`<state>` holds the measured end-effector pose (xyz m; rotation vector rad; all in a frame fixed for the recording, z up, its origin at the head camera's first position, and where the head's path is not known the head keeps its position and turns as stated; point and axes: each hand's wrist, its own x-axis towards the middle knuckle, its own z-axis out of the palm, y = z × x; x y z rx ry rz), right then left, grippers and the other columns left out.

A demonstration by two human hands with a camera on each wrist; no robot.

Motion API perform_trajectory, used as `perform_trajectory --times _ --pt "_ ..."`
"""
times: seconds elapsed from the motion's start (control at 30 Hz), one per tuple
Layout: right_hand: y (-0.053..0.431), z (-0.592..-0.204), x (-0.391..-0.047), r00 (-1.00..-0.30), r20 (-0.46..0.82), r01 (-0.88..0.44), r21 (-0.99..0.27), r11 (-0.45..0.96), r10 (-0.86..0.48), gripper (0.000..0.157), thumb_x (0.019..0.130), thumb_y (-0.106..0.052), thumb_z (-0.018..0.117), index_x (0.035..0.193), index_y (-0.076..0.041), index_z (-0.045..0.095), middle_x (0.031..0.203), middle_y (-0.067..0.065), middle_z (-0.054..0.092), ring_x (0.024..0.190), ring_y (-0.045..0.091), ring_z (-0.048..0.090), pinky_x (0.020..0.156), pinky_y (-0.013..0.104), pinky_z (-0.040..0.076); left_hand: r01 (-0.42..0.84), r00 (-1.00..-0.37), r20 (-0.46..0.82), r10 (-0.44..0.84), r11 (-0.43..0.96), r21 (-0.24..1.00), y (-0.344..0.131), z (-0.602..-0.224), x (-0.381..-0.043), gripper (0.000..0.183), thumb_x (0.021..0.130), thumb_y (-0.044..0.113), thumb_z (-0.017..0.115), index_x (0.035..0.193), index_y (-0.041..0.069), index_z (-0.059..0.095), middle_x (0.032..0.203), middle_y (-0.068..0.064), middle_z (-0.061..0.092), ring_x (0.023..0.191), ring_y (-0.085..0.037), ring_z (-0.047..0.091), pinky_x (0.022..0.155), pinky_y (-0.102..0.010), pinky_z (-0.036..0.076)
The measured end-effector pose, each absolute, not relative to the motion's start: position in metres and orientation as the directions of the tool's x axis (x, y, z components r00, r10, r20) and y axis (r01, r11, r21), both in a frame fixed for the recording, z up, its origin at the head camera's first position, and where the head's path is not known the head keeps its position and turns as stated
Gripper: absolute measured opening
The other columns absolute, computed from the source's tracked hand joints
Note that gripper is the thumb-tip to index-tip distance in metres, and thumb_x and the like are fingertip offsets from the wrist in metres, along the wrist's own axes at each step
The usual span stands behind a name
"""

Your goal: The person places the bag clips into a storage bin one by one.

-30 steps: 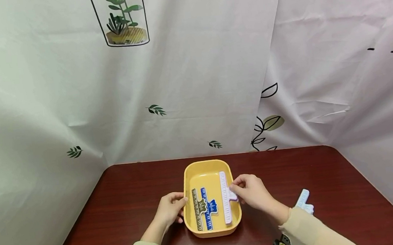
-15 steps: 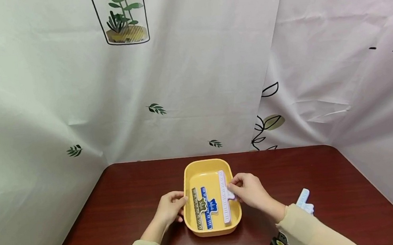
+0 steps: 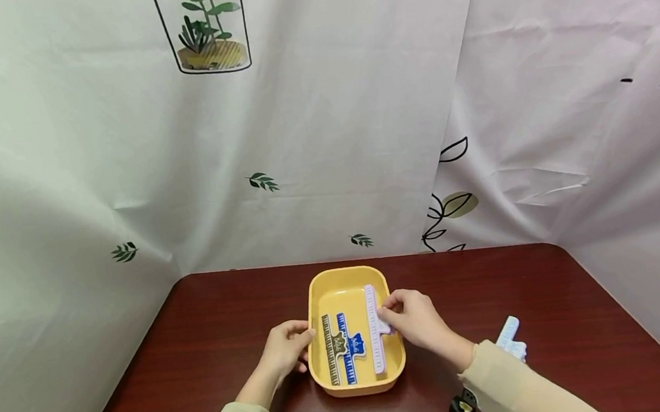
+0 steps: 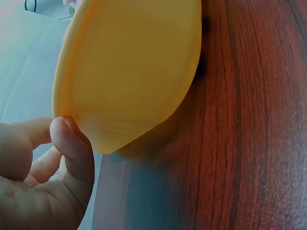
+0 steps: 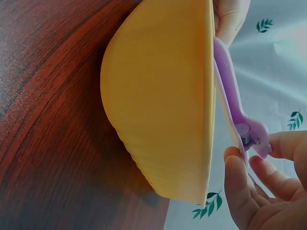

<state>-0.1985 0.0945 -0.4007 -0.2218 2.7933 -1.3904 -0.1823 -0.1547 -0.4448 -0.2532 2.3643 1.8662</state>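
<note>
Right hand pinches the lilac clip at its handle, over the right rim of the yellow tray; left hand grips the tray's left wall. Risk: the clip may catch on the rim and tip out onto the table, or land across the blue clip beside it.

I see my right hand carrying the lilac clip leftward, further into the yellow tray. A second ago the clip's long bar lay over the tray's right rim with its handle hanging outside; now the bar sits inside the tray, nearer the blue clip, and the handle is just within the rim. My fingers follow, reaching over the right rim. The clip also seems lower in the tray, though from the head view I cannot tell whether it touches the floor.
</note>
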Motion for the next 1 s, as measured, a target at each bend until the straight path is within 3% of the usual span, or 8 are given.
perform_trajectory --times 0.7,1.0 --pt "0.086 -0.404 -0.203 -0.974 0.034 -0.172 -0.757 0.631 -0.225 0.013 0.085 -0.016 0.070 0.084 -0.004 0.065 0.068 0.003 0.059 0.053 0.015 0.057 0.044 0.021 0.048 -0.208 -0.978 -0.200 -0.059 0.223 0.952 -0.154 -0.444 -0.182 0.032 0.089 0.011 0.061 0.117 -0.006 0.057 0.071 -0.008 0.056 0.048 -0.012 0.050 0.037 -0.023 0.045" --pt "0.081 -0.403 -0.203 -0.970 0.008 -0.169 -0.743 0.648 -0.244 0.020 0.086 -0.017 0.068 0.097 0.000 0.069 0.071 0.003 0.061 0.052 0.018 0.060 0.042 0.021 0.046 -0.218 -0.976 -0.209 -0.064 0.228 0.949 -0.154 -0.443 -0.181 0.032 0.090 0.012 0.061 0.117 -0.005 0.057 0.071 -0.009 0.057 0.048 -0.013 0.050 0.037 -0.023 0.045"
